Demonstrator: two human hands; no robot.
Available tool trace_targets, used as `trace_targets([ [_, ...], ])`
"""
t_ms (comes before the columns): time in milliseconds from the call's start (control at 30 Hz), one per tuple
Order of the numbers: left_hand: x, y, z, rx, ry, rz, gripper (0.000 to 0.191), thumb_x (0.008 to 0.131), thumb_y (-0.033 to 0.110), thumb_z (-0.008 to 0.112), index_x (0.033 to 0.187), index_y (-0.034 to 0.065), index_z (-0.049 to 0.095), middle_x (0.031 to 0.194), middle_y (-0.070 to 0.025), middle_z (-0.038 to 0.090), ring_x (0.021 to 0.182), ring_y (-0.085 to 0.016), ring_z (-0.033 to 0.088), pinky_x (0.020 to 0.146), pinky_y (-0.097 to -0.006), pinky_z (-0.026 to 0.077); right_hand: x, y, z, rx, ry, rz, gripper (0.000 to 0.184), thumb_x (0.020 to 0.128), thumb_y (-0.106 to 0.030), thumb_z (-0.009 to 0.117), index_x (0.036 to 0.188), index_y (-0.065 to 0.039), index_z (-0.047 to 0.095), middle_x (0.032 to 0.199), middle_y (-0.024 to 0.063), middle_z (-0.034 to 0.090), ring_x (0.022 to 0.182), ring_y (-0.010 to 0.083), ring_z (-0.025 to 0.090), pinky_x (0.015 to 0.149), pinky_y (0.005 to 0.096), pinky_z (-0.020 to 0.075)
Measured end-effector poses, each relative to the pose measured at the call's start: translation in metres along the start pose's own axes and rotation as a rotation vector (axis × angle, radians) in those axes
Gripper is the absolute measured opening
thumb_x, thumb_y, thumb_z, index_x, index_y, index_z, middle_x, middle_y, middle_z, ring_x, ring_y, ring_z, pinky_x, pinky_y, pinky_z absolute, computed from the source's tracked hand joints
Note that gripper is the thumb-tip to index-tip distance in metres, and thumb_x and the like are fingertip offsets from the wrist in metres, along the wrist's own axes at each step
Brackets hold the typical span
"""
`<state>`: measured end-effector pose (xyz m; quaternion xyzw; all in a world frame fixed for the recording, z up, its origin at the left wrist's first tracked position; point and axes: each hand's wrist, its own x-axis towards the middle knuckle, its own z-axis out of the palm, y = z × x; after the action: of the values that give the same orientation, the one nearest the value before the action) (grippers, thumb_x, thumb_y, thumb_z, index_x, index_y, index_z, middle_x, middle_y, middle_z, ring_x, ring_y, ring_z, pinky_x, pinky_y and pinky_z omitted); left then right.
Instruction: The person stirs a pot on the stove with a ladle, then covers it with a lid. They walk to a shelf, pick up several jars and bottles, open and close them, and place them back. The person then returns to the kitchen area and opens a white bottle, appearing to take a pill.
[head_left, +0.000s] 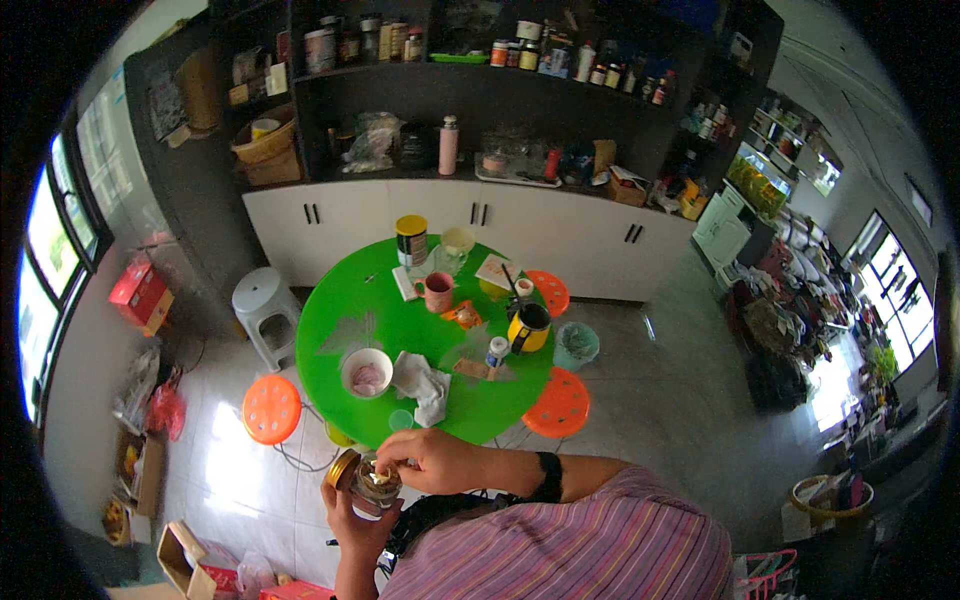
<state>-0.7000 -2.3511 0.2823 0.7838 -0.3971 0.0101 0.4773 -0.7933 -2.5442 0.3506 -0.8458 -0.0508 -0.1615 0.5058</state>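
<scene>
My left hand (358, 525) holds a clear glass jar (375, 491) and also a gold screw lid (343, 469), which is off the jar's mouth. Over the jar's mouth, my right hand (420, 457) has its fingertips at or just inside the opening, touching something small and pale; exactly what it is cannot be made out. Brownish contents show through the glass. Just beyond the hands, on the round green table (480, 435), are a small translucent green disc (401, 420), a crumpled white cloth (424, 386) and a white bowl (367, 373) with pinkish contents.
Farther back on the table stand a pink mug (436, 292), a yellow-and-black kettle-like pot (529, 328), a white-capped bottle (496, 351) and a yellow-lidded can (412, 241). Orange stools (271, 409), a grey plastic stool (262, 300) and a waste bin (577, 345) surround the table.
</scene>
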Motion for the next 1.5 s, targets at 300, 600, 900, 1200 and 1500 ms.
trace_targets([
  [300,0.037,0.021,0.038,0.014,-0.075,0.058,0.078,0.056,0.020,0.089,0.126,0.0056,0.057,0.123,-0.0189,0.055,0.113,-0.039,0.056,0.095,-0.0456,0.049,-0.005,0.022,-0.042,-0.074,-0.190,-0.071,0.016,0.082,-0.005,0.061,0.098,-0.002,0.062,0.098,0.0146,0.060,0.091,0.0346,0.061,0.081,0.0418,0.0503],
  [600,0.036,0.038,0.075,-0.110,-0.203,0.161,0.077,0.057,0.019,0.092,0.125,0.0043,0.057,0.122,-0.0175,0.058,0.113,-0.036,0.056,0.097,-0.0454,0.048,-0.055,0.025,-0.059,0.001,-0.035,0.118,0.022,0.074,-0.014,0.074,0.089,-0.004,0.061,0.083,0.0125,0.060,0.080,0.0317,0.062,0.072,0.0415,0.0487],
  [900,0.020,0.081,0.133,-0.189,-0.510,0.377,0.082,0.059,0.031,0.092,0.130,0.0092,0.057,0.133,-0.0177,0.054,0.119,-0.036,0.057,0.091,-0.0438,0.055,-0.153,-0.032,-0.083,-0.373,0.211,0.369,0.018,0.087,-0.017,0.065,0.101,-0.006,0.062,0.095,0.0140,0.066,0.092,0.0347,0.065,0.076,0.0455,0.0501],
  [1200,0.029,0.159,0.232,-0.285,-0.576,0.530,0.081,0.061,0.031,0.091,0.132,0.0083,0.057,0.132,-0.0193,0.053,0.115,-0.039,0.060,0.090,-0.0460,0.054,-0.239,-0.015,-0.158,-0.438,0.398,0.444,0.015,0.091,-0.015,0.062,0.104,-0.007,0.061,0.090,0.0161,0.067,0.086,0.0359,0.067,0.071,0.0470,0.0509],
  [1500,0.022,0.308,0.413,-0.336,-0.735,0.603,0.082,0.068,0.030,0.089,0.139,0.0114,0.052,0.133,-0.0165,0.053,0.115,-0.036,0.061,0.090,-0.0427,0.055,-0.387,0.015,-0.312,-0.565,0.532,0.534,0.019,0.087,-0.015,0.068,0.104,-0.007,0.062,0.091,0.0163,0.069,0.087,0.0376,0.067,0.073,0.0479,0.0521],
])
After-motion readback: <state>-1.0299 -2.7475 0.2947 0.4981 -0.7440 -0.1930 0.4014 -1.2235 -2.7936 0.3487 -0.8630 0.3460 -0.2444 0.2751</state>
